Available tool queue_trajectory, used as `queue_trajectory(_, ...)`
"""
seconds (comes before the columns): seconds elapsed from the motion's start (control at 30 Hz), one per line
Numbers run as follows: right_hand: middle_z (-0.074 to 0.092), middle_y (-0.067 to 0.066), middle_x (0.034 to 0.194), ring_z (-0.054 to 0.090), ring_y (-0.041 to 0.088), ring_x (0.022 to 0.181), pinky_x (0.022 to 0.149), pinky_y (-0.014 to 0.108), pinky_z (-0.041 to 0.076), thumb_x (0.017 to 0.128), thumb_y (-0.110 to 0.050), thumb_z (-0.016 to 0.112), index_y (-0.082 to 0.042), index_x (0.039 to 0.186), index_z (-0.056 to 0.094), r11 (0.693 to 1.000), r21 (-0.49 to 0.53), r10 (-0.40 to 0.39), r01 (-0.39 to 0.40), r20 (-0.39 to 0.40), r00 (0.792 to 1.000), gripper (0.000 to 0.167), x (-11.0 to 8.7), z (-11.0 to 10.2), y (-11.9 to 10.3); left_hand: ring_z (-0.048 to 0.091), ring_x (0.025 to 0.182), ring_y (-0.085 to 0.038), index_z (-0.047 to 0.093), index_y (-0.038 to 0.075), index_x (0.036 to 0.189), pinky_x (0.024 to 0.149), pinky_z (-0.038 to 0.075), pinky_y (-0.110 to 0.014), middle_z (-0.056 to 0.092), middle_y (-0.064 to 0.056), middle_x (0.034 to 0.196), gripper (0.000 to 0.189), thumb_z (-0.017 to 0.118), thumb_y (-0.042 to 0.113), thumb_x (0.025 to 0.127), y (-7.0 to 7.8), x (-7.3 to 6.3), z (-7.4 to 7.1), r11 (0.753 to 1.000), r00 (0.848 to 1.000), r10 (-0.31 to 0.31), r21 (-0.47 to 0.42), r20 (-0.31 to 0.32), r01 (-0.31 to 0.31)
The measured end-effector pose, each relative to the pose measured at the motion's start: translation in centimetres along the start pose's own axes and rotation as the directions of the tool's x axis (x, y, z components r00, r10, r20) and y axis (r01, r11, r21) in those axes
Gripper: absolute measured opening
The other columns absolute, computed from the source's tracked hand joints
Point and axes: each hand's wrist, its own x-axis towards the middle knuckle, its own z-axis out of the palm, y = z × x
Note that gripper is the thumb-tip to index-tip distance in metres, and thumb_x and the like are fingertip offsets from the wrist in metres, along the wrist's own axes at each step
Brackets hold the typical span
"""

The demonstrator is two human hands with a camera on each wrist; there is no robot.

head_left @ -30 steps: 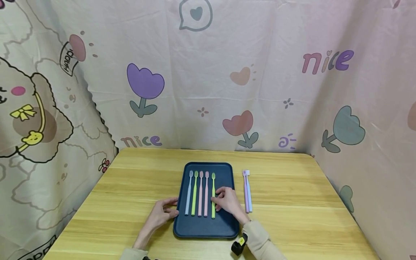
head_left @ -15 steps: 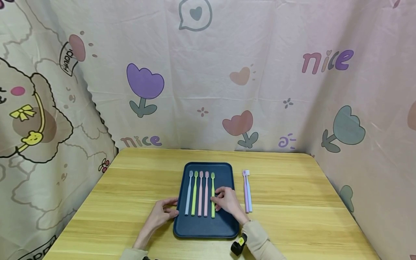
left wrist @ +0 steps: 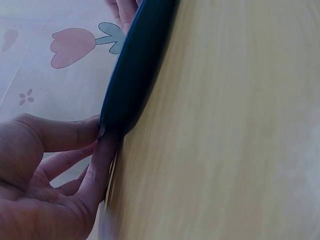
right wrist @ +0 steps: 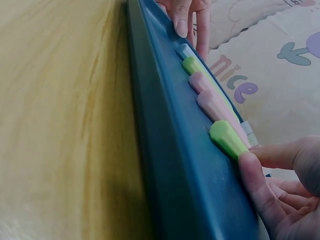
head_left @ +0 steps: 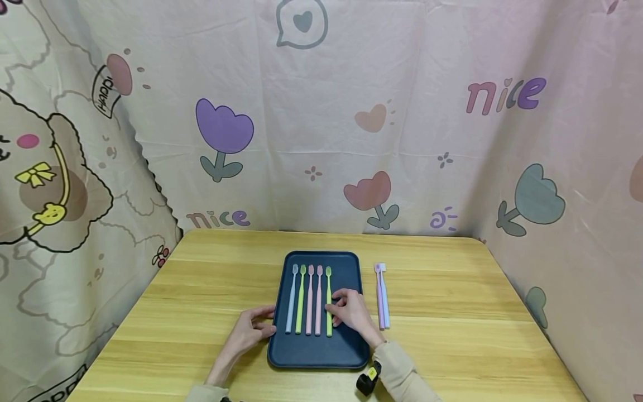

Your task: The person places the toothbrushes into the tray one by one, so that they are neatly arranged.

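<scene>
Your right grip (head_left: 354, 312), at the lower centre of the head frame, pinches the rightmost green toothbrush (head_left: 329, 293) by its handle, between thumb and index finger. It is in the dark blue tray (head_left: 317, 354), bristles toward the frame's top, butt showing past your fingertips. Your left grip (head_left: 247, 330), further left, touches the tray's left rim, thumb and fingers apart.

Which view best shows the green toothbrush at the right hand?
The head view: it shows that green toothbrush from bristles to handle end, slightly covered by the right hand. The right wrist view shows only its lower handle; the left wrist view, nothing of it.
</scene>
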Motion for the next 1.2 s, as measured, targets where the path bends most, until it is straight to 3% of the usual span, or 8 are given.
queue_trajectory(0.23,0.070,0.014,0.072,0.068,0.021,0.051,0.049,0.031,0.058,0.090,-0.010,0.073,0.011,0.116,0.062,1.000,0.010,0.004,-0.004,0.002,1.000,0.036,0.01,0.05,0.01,0.072,0.091,-0.029,0.052,-0.016,0.135,0.071,0.058,-0.021,0.062,-0.034,0.123,0.055,0.070,-0.009,0.083,0.19,-0.23,0.06,0.999,0.999,-0.032,-0.004,-0.010,0.032)
queue_trajectory(0.8,0.070,0.013,0.072,0.069,0.022,0.052,0.049,0.030,0.057,0.090,-0.012,0.073,0.010,0.116,0.063,1.000,0.000,-0.005,0.005,0.001,1.000,0.036,0.04,0.10,0.31,0.072,0.091,-0.029,0.052,-0.016,0.136,0.072,0.058,-0.022,0.061,-0.035,0.124,0.055,0.070,-0.009,0.084,0.12,-0.25,0.06,0.999,0.999,-0.040,-0.011,-0.001,0.040)
queue_trajectory(1.2,0.069,0.009,0.071,0.067,0.015,0.051,0.050,0.031,0.058,0.092,-0.013,0.072,0.009,0.118,0.062,1.000,-0.012,0.008,-0.008,0.005,1.000,0.036,-0.13,0.11,0.04,0.072,0.091,-0.029,0.051,-0.016,0.136,0.071,0.058,-0.022,0.061,-0.035,0.125,0.056,0.070,-0.008,0.084,0.18,-0.15,0.11,0.999,0.999,-0.033,0.001,-0.003,0.033)
